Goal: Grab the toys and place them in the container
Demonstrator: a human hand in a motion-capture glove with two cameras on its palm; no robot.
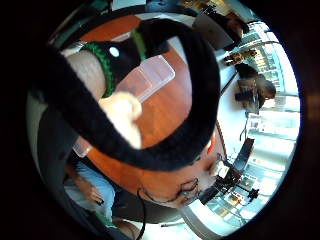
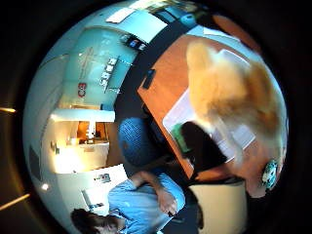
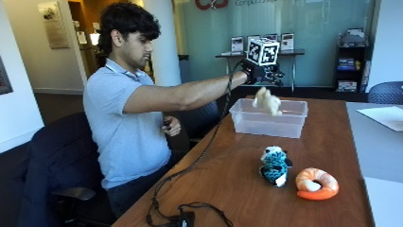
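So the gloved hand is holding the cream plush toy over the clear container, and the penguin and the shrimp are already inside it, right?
Not quite. The right hand does hold the cream plush toy over the clear container, but the penguin and the shrimp are not inside it. The outside view shows both on the table, side by side, nearer the camera than the container.

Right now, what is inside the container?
Nothing shows through the container's clear walls in the outside view. The cream toy hangs above it from the hand, not yet dropped. The toy covers part of the container's far side, so that spot stays unchecked.
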